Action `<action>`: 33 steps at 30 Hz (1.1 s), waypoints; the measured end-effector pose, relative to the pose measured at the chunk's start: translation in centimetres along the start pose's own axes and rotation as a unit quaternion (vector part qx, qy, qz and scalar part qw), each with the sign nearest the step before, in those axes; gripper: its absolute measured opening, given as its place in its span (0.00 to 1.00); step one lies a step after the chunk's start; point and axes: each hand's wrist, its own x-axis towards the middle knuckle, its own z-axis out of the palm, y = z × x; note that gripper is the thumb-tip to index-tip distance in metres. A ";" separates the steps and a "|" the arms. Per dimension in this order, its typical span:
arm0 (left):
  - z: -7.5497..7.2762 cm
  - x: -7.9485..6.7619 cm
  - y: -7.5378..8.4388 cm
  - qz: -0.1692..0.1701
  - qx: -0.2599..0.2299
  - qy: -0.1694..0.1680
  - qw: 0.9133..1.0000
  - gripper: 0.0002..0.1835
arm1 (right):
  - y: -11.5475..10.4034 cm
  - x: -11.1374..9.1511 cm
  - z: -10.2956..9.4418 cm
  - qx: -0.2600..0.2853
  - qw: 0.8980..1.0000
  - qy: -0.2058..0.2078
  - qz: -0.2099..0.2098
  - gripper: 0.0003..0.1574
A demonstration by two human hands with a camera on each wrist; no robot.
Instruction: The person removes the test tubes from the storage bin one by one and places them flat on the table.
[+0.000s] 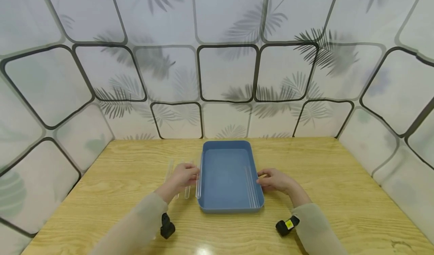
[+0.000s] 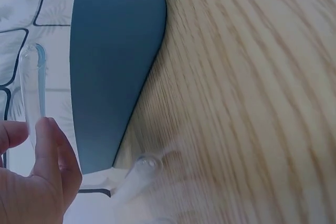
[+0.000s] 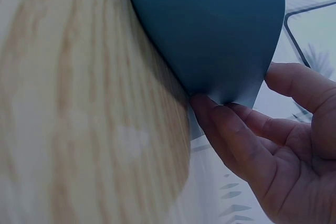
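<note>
My left hand (image 1: 184, 176) pinches a clear test tube (image 1: 198, 189) between thumb and fingers at the left rim of a blue tray (image 1: 230, 211). In the left wrist view the rounded end of this tube (image 2: 33, 77) rises past the fingertips. At the tray's right side, my right hand (image 1: 276, 180) touches the outer wall with relaxed fingers (image 3: 231, 129), its thumb right at the rim. Several clear tubes (image 1: 251, 189) lie lengthwise along the right side inside the tray.
More clear tubes (image 1: 187, 192) lie on the wooden table (image 1: 135, 164) left of the tray, partly behind my left hand. A patterned curtain (image 1: 227, 74) encloses the back and sides of the table.
</note>
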 end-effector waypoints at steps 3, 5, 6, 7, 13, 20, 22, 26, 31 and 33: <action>-0.6 -0.2 -0.2 0.002 0.000 0.000 1.000 0.12 | 0.1 0.0 0.0 0.000 1.000 0.002 0.000 0.32; -0.9 -0.2 -0.2 0.002 0.007 0.002 1.000 0.13 | 0.2 0.1 0.0 0.000 1.000 0.003 -0.001 0.32; -1.1 -0.2 -0.3 0.002 0.012 0.004 1.000 0.13 | 0.2 0.1 0.0 0.001 1.000 0.005 0.000 0.32; -1.2 -0.2 -0.3 0.002 0.017 0.006 1.000 0.13 | 0.2 0.1 -0.1 0.002 1.000 0.006 0.000 0.32; -1.9 -0.1 -0.7 0.008 0.022 0.010 1.000 0.11 | 0.3 0.1 -0.1 0.002 1.000 0.006 0.000 0.32; -2.5 0.1 -1.1 0.007 0.013 0.013 1.000 0.09 | 0.1 0.0 0.0 0.004 1.000 0.001 -0.002 0.33; -2.7 0.1 -1.2 0.006 0.008 0.013 1.000 0.09 | 0.1 -0.1 0.0 0.004 1.000 -0.001 -0.004 0.33; -3.3 -0.1 -1.3 0.008 0.009 0.011 1.000 0.12 | 0.1 -0.1 0.0 0.005 1.000 -0.001 -0.005 0.33; -4.4 -0.5 -1.2 0.014 0.058 0.025 0.998 0.15 | 0.3 0.1 -0.1 0.005 1.000 0.000 -0.005 0.34; -4.8 -0.5 -1.3 0.015 0.070 0.029 0.997 0.14 | 0.3 0.2 -0.1 0.004 1.000 0.001 -0.004 0.34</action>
